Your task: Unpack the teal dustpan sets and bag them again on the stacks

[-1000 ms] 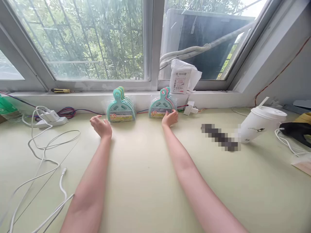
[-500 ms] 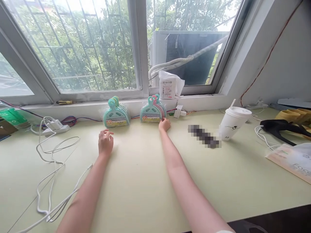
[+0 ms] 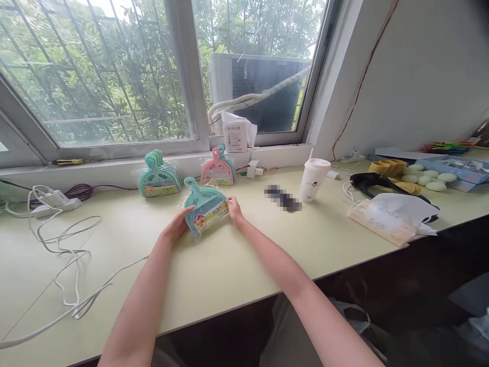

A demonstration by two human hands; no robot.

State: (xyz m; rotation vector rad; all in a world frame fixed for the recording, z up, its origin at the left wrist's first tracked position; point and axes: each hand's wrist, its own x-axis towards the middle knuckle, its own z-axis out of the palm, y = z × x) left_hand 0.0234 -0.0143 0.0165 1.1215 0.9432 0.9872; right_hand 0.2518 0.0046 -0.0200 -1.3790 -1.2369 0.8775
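Note:
A teal dustpan and brush set in clear wrapping is held between both hands, slightly tilted above the table. My left hand grips its left edge, and my right hand pinches its right edge. Behind it, against the wall below the window, a group of teal and yellow-green dustpan sets stands at the left. To the right of that group, a pink dustpan set stands in front of teal ones.
White cables and a power strip lie at the left. A lidded white cup stands right of a pixelated dark object. Farther right are a printed packet, a black item and pale green balls.
The front teal set has come away from the right-hand group, leaving a pink one at its front. My left hand has moved right and taken its edge. The view has turned right.

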